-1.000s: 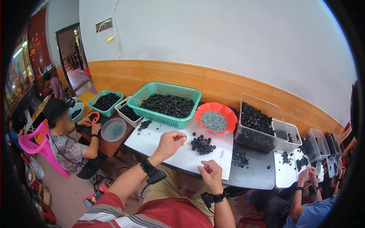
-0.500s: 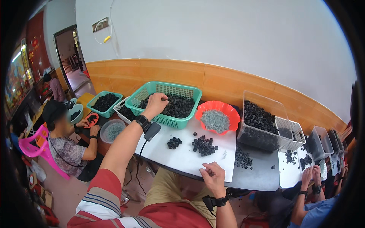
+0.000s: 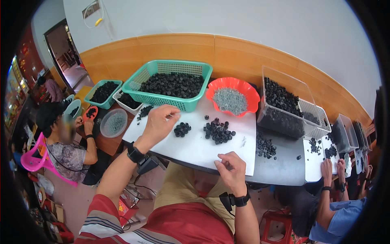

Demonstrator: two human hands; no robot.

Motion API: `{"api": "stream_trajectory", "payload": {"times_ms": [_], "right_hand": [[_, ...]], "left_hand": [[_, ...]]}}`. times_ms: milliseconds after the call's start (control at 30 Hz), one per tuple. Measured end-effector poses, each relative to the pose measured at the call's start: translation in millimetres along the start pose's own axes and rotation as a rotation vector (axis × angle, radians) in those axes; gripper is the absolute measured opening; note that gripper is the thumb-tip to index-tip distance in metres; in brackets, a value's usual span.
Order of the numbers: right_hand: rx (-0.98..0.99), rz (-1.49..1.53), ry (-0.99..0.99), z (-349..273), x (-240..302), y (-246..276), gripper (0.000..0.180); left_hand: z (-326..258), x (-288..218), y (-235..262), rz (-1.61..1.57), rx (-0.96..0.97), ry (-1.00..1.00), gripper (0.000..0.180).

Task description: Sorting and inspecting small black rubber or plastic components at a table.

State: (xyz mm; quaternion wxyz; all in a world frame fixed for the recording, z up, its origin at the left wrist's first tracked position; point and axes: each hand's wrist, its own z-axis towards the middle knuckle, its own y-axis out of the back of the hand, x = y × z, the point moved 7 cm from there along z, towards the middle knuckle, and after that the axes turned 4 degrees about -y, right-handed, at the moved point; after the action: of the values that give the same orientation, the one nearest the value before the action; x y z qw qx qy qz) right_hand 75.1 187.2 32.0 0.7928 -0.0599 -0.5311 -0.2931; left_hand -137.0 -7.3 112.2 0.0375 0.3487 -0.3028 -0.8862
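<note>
My left hand (image 3: 161, 123) hovers over the white board (image 3: 191, 148), its thumb and fingers drawn together in a pinch. Anything between the fingertips is too small to make out. Beside it lies a small cluster of black round caps (image 3: 182, 129), with a larger heap of black parts (image 3: 219, 131) to the right. At the board's front edge is my right hand (image 3: 232, 170), thumb against curled fingers; what they hold, if anything, is hidden. Behind my left hand stands a green basket (image 3: 161, 99) of black parts. A red scalloped bowl (image 3: 253, 95) holds small silvery pieces.
A clear bin (image 3: 280, 124) of black parts stands right of the bowl, with loose black parts (image 3: 266, 147) before it. At left sit a clear round tub (image 3: 105, 129) and a smaller green basket (image 3: 97, 101). Co-workers sit at both sides.
My left hand has come out of the green basket, toward me, to above the white board. My right hand keeps its closed pose near the board's edge. The view has tilted down.
</note>
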Motion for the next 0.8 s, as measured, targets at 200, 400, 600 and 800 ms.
{"api": "stream_trajectory", "payload": {"times_ms": [200, 400, 600, 800], "right_hand": [[0.007, 0.013, -0.002, -1.4, -3.1, -0.8, 0.019], [0.001, -0.004, 0.005, -3.8, 1.0, 0.4, 0.018], [0.001, 0.011, 0.021, -3.3, 1.6, -0.2, 0.019], [0.011, 0.017, 0.008, -2.9, 0.4, -0.9, 0.019]], "left_hand": [[-27.4, -11.0, -32.5, 0.129, 0.170, -0.090, 0.021], [-29.0, -5.0, -50.5, 0.258, 0.262, -0.109, 0.021], [-22.1, 5.8, -65.5, 0.348, 0.307, -0.161, 0.022], [-17.3, 6.9, -74.0, 0.395, 0.352, -0.184, 0.019]]}}
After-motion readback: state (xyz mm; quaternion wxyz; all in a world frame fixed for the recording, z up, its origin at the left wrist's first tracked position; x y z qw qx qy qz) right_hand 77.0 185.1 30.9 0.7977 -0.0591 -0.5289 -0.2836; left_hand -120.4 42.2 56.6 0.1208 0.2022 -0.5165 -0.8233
